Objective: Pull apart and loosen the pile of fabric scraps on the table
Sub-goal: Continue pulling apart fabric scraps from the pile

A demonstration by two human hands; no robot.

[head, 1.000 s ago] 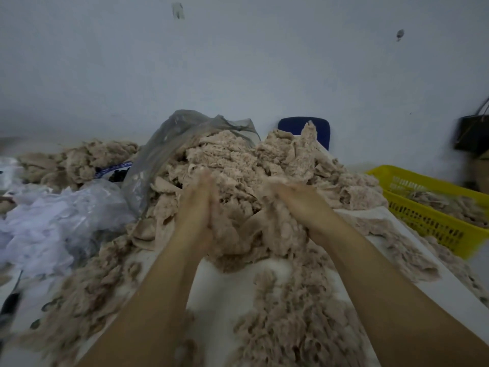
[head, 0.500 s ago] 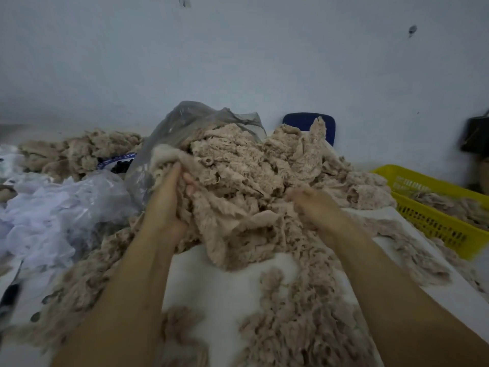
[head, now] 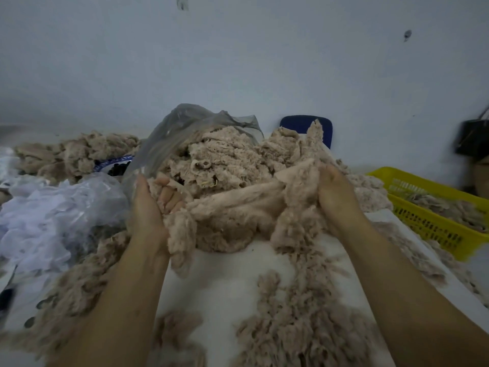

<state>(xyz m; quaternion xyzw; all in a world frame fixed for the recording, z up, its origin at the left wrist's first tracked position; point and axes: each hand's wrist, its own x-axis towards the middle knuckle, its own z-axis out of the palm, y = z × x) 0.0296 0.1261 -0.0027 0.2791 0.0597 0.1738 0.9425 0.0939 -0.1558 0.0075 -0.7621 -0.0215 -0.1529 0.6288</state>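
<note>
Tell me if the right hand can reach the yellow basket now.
Likely yes, once it lets go: the right hand grips a stretched scrap with the left hand, and the yellow basket sits open to its right, nothing tall between.

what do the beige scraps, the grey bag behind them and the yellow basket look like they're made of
The beige scraps: probably soft fleece or plush textile; matte, fuzzy, frayed edges. The grey bag: thin plastic film; translucent, crinkled, faintly glossy. The yellow basket: rigid moulded plastic, going by its perforated wall and even colour.
</note>
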